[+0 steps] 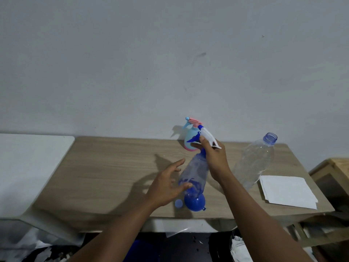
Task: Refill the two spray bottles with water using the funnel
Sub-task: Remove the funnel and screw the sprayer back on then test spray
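Observation:
A clear blue spray bottle (195, 172) stands near the table's middle, its white and blue trigger head (206, 136) gripped by my right hand (215, 156). My left hand (168, 184) is open beside the bottle's lower body, fingers spread, thumb touching it. A blue funnel (194, 202) lies against the bottle's base at the front edge. Behind stands a small light-blue and pink spray bottle (190, 138) by the wall. To the right, a large clear water bottle (255, 161) stands uncapped.
A blue bottle cap (178, 203) lies left of the funnel. White paper sheets (288, 191) lie at the wooden table's (105, 167) right end. A white surface (32, 167) adjoins the table on the left; a wooden stand (334, 173) is at the right.

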Demonstrator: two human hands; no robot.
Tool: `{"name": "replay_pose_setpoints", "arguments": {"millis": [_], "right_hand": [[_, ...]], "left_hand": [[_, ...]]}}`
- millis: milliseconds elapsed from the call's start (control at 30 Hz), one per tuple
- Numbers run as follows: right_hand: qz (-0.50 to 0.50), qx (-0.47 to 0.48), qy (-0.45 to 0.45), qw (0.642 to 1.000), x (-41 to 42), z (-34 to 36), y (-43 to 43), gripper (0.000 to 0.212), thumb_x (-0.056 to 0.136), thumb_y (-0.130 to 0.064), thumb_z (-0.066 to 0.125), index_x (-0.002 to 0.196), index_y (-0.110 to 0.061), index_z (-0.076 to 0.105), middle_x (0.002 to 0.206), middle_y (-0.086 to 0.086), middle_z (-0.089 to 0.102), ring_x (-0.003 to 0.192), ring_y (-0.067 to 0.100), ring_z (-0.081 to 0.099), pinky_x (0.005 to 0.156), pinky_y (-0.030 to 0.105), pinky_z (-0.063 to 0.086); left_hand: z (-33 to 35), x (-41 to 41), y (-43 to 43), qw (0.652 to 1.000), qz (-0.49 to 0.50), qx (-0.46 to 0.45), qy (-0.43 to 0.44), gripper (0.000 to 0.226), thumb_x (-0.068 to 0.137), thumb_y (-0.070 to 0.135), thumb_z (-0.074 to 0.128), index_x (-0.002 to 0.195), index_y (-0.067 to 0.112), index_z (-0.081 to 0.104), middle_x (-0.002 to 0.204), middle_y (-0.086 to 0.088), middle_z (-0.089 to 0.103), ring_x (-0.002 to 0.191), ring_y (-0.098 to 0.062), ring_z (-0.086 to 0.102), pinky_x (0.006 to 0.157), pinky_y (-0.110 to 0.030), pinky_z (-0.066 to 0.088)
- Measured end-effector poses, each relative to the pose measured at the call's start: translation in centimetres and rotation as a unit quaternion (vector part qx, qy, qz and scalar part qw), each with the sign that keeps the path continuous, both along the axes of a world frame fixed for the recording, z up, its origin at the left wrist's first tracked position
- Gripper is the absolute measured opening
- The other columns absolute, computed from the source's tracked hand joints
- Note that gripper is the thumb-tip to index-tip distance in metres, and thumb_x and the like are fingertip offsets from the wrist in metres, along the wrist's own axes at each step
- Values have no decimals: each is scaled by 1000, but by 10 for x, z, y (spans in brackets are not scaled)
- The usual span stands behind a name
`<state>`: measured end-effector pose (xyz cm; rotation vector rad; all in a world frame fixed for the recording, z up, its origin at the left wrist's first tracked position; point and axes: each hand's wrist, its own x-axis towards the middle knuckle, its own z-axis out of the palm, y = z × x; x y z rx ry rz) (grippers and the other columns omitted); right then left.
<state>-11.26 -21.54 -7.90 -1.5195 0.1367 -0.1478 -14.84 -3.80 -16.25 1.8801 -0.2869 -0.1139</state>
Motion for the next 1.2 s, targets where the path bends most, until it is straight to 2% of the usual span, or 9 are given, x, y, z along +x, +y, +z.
{"name": "replay_pose_setpoints", "arguments": {"millis": [67,167,267,400,500,700,900,1067,1200], "right_hand": [[22,-18,3,1000,-1,-3,-5,22,103,-26,52,117,-14,65,96,9,76,76,22,75,72,32,59],[75,-127,47,988,-4,-16,-17,30,104,-31,49,121,-10,62,94,19,72,68,28,74,67,37,56],[154,-219,94,959,-9,-33,-29,35,103,-42,47,100,-15,69,93,20,72,61,32,71,63,38,53],[225,-309,174,907,-12,-53,-38,67,95,-63,44,81,-2,68,81,22,73,60,37,71,67,45,57],[234,-334,184,894,-12,-57,-39,72,90,-71,43,79,-5,69,80,19,74,60,35,72,66,40,55],[227,-293,147,917,-15,-47,-29,57,98,-58,45,100,-6,68,88,12,75,60,35,70,62,37,56],[236,-313,159,906,-10,-49,-30,61,97,-60,47,88,-3,67,83,9,74,57,34,70,64,38,56],[244,-336,183,891,-5,-53,-33,74,91,-66,49,85,5,65,81,25,70,55,32,70,65,39,57],[231,-362,196,881,-4,-52,-31,67,94,-63,49,81,1,64,67,13,66,52,28,69,65,37,57]], "left_hand": [[-13,-1,12,998,38,56,-16,77,73,59,78,141,44,47,140,23,53,124,4,52,98,-30,52],[-38,-4,39,980,88,177,-14,74,83,49,75,146,25,46,144,8,52,135,-14,48,108,-23,35],[-68,-6,68,937,85,330,79,88,86,64,62,156,23,28,160,0,33,147,-22,29,119,-34,24],[-99,-10,84,892,38,420,165,97,84,74,51,159,30,10,168,1,3,154,-30,2,122,-52,9],[-105,-12,86,880,-1,443,170,95,86,72,51,159,35,3,167,4,-15,153,-31,-14,121,-58,-1],[-113,-15,90,876,-16,450,171,94,88,74,46,157,40,-8,164,5,-27,151,-28,-26,119,-58,-10],[-115,-15,90,873,-35,450,186,94,90,73,43,156,39,-15,161,4,-33,147,-28,-34,118,-59,-15],[-116,-15,92,875,-37,442,192,93,91,72,43,155,40,-16,160,6,-36,145,-26,-39,116,-58,-20],[-116,-15,91,876,-40,440,193,94,91,72,43,155,41,-17,160,6,-36,144,-26,-39,116,-58,-20]]}}
